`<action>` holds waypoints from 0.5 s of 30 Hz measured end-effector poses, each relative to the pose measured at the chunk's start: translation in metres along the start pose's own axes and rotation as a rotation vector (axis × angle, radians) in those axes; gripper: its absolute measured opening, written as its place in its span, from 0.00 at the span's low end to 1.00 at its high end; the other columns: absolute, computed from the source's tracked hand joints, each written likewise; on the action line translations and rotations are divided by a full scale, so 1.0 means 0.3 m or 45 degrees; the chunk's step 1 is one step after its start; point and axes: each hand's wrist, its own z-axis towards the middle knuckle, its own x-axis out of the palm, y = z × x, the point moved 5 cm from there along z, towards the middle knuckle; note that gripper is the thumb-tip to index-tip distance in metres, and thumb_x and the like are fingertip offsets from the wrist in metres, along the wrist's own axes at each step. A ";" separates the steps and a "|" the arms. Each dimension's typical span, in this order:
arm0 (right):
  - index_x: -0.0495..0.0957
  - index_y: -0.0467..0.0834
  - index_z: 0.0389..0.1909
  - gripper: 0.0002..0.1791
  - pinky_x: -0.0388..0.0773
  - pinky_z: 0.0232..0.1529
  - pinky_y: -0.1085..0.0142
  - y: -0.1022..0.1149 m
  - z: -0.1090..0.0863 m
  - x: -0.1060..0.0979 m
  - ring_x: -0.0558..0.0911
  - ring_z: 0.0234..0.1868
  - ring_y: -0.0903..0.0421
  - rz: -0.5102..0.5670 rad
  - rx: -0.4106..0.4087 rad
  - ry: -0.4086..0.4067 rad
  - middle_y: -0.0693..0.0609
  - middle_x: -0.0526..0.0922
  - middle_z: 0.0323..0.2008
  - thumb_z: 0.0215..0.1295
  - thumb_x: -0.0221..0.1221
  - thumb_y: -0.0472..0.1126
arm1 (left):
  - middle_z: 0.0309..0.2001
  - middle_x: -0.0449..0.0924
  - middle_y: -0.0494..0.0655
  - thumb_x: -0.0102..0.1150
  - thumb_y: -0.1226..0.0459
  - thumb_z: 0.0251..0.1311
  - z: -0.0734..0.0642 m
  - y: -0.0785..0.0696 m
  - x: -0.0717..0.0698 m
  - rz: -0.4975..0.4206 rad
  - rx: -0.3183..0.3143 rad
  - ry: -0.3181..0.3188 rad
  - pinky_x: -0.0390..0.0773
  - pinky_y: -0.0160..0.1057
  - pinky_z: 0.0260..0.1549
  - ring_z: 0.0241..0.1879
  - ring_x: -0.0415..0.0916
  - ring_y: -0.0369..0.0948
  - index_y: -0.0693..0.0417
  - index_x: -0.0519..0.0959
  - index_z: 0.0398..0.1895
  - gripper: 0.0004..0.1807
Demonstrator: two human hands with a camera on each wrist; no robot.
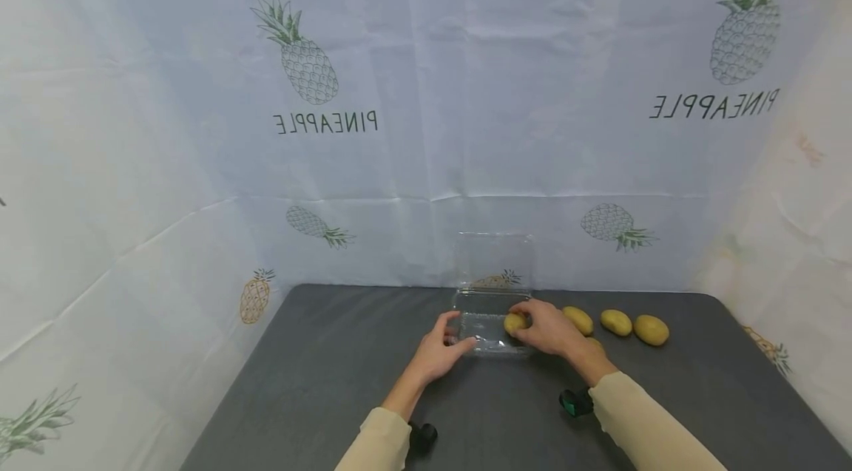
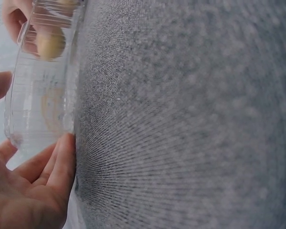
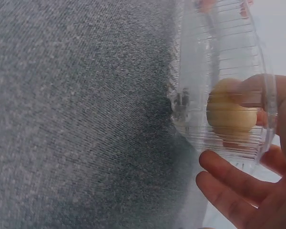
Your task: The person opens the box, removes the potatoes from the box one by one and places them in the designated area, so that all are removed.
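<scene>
A clear plastic clamshell container point(image 1: 493, 347) sits near the back of the table with its lid point(image 1: 494, 256) raised upright. Inside its right half, my right hand point(image 1: 547, 328) grips a yellow potato point(image 1: 515, 323) between thumb and fingers. In the right wrist view, that potato point(image 3: 229, 107) shows through the ribbed wall, while two fingers point(image 3: 233, 183) stay outside it. My left hand point(image 1: 435, 353) is at the container's left front corner. Its nearly straight fingers point(image 2: 62, 160) touch the outer end wall in the left wrist view, and the thumb stands apart near the rim.
Right of the container lie several loose potatoes point(image 1: 616, 322), one partly hidden behind my right wrist. A hanging cloth point(image 1: 426, 123) printed with pineapples walls the back and sides of the dark grey table point(image 1: 333, 367). Black devices point(image 1: 575, 403) are strapped at both wrists.
</scene>
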 end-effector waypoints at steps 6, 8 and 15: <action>0.82 0.40 0.58 0.23 0.77 0.50 0.46 0.009 -0.020 -0.021 0.81 0.52 0.44 0.043 -0.033 -0.012 0.46 0.83 0.53 0.63 0.70 0.43 | 0.56 0.78 0.54 0.66 0.47 0.64 0.002 0.007 0.002 0.003 -0.003 0.003 0.76 0.52 0.46 0.49 0.76 0.44 0.47 0.66 0.73 0.37; 0.82 0.39 0.58 0.24 0.77 0.50 0.46 0.013 -0.027 -0.030 0.81 0.52 0.44 0.048 -0.058 -0.022 0.45 0.82 0.53 0.63 0.69 0.43 | 0.57 0.78 0.54 0.66 0.47 0.65 0.002 0.007 0.003 0.006 -0.002 0.004 0.76 0.53 0.46 0.50 0.76 0.45 0.47 0.66 0.73 0.37; 0.82 0.39 0.58 0.24 0.78 0.48 0.46 0.018 -0.049 -0.051 0.81 0.52 0.44 0.053 -0.105 -0.067 0.44 0.83 0.52 0.63 0.70 0.44 | 0.57 0.78 0.55 0.65 0.48 0.65 0.002 0.010 0.002 -0.005 0.001 0.006 0.76 0.53 0.46 0.51 0.76 0.46 0.46 0.66 0.73 0.36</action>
